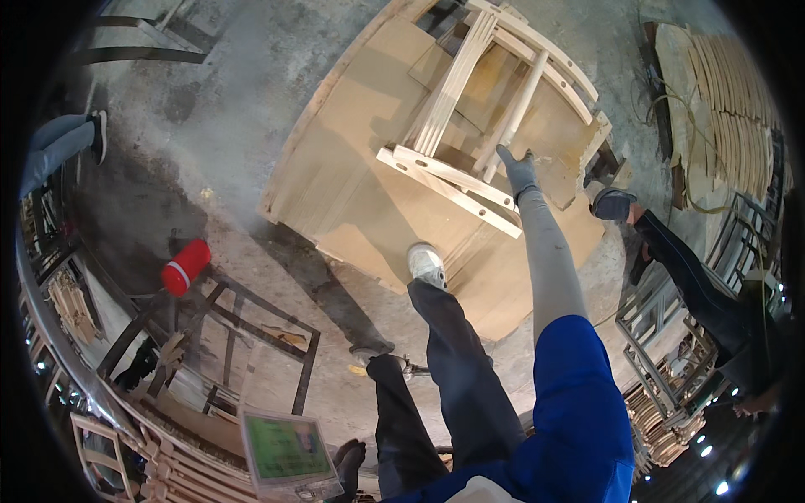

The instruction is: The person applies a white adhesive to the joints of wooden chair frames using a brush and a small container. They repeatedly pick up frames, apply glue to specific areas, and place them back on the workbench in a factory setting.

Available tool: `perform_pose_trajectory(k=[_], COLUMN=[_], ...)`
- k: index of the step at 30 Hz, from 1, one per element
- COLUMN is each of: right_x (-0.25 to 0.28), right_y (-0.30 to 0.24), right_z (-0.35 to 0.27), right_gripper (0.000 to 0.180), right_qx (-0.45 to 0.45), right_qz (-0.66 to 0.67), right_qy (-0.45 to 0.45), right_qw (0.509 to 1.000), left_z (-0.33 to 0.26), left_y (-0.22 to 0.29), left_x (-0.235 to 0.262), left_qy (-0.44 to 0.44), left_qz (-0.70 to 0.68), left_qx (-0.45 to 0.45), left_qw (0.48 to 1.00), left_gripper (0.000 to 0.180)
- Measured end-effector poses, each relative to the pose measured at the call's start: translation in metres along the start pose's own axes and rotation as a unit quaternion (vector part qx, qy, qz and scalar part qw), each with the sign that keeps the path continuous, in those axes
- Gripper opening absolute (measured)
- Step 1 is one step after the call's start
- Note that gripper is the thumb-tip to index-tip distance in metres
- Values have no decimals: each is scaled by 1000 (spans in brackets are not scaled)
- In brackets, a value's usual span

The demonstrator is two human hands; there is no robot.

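Observation:
A pale wooden frame (457,188) lies on a large brown board, its paired side rails joined by slats and a round rod (526,94). My right hand (520,172), in a grey glove, reaches out over the frame beside the near end of the rod. Its thumb and fingers are spread apart, and contact with the rod is hard to judge. Low in the view, next to a hanging badge (288,448), a dark gloved shape (350,463) appears to be my left hand. Its fingers are too unclear to read.
My white shoe (426,263) rests on the brown board (352,151). Another person's dark shoe (612,204) is at its right edge. Stacked curved wooden slats (729,109) lie far right. A red cylinder (186,267) and dark metal frame (264,310) stand left.

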State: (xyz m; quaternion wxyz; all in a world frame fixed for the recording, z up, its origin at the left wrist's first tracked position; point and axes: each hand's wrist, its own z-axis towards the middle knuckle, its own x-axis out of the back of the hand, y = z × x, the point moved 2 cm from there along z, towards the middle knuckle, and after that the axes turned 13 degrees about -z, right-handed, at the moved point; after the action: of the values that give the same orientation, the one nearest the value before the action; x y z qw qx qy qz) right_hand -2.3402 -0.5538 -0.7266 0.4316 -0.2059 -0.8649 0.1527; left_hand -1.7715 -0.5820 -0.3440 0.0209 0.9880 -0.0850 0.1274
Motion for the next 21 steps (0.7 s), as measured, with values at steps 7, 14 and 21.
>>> perform_pose_trajectory(k=[7,14,21], right_x=[-65,-61,-38], right_y=[35,-6,-26], right_z=[4,31,-36], right_gripper=[33,35,31], right_qx=[-27,-67,-118], right_qz=[75,136,226], right_qy=[-19,-62,-90], right_qw=[997,987,963], left_z=[48,63,27], left_y=[9,0,-18], left_x=[-23,-22,1], left_qy=[22,23,0], left_qz=[21,28,14], left_qx=[45,63,33], left_qw=[999,997,999], left_gripper=[37,37,37])
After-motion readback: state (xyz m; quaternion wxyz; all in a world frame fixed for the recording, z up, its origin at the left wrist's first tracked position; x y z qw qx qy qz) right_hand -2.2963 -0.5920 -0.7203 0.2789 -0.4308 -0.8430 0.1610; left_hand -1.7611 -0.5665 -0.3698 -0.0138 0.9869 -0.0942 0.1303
